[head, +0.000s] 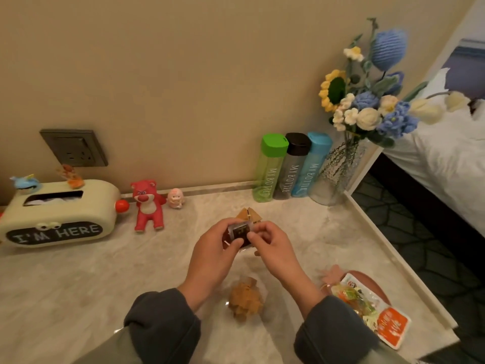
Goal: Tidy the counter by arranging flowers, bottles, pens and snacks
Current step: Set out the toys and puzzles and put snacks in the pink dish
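both hands met above the middle of the marble worktop (78, 285), holding one small dark snack packet (240, 232) between them. the left hand (212, 254) pinched its left edge with thumb and fingers and the right hand (273, 249) pinched its right edge, so each grip was clamped on the packet. its print was too small to read. a brown wrapped snack (245, 299) lay on the worktop between the wrists. more snack packets (367, 306) sat heaped near the right edge, one orange with writing too blurred to read. against the wall a green bottle (267, 169), a black bottle (291, 166) and a blue bottle (311, 166) stood touching side by side, each printed "my bottle", just beside a glass vase (338, 177) of crochet flowers (367, 106). far left, a cream tissue box (65, 206) read "i'm here"
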Action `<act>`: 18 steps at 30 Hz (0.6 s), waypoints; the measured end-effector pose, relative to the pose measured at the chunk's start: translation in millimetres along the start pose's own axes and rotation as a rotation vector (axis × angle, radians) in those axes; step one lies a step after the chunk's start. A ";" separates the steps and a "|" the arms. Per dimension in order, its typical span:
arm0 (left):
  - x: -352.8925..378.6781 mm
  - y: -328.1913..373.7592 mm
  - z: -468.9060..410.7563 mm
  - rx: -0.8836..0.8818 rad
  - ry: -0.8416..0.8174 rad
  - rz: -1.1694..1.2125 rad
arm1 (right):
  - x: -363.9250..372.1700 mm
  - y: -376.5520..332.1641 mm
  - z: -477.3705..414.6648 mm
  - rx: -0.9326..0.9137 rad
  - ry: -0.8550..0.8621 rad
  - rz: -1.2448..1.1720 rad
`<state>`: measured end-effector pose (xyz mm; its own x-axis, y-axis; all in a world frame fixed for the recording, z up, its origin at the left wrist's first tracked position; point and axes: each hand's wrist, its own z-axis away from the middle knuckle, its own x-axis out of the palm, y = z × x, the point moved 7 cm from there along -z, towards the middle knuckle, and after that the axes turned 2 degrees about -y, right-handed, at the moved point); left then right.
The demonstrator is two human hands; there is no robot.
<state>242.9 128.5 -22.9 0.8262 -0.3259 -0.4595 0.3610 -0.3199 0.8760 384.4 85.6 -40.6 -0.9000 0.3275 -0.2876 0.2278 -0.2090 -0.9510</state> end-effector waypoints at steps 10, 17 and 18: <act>80.9 67.3 24.9 -0.043 -0.107 0.200 | -103.7 8.7 50.1 -0.074 0.104 0.020; 162.2 91.9 48.7 -0.074 -0.220 0.147 | -189.2 44.2 80.9 -0.044 0.200 0.119; 172.9 93.1 52.1 -0.087 -0.229 0.138 | -199.6 50.5 83.4 -0.042 0.224 0.161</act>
<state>396.8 -4.0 -28.5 0.7546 -0.5568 -0.3472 0.2957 -0.1837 0.9374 544.6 -67.2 -21.8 -0.7474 0.4898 -0.4489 0.3809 -0.2376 -0.8936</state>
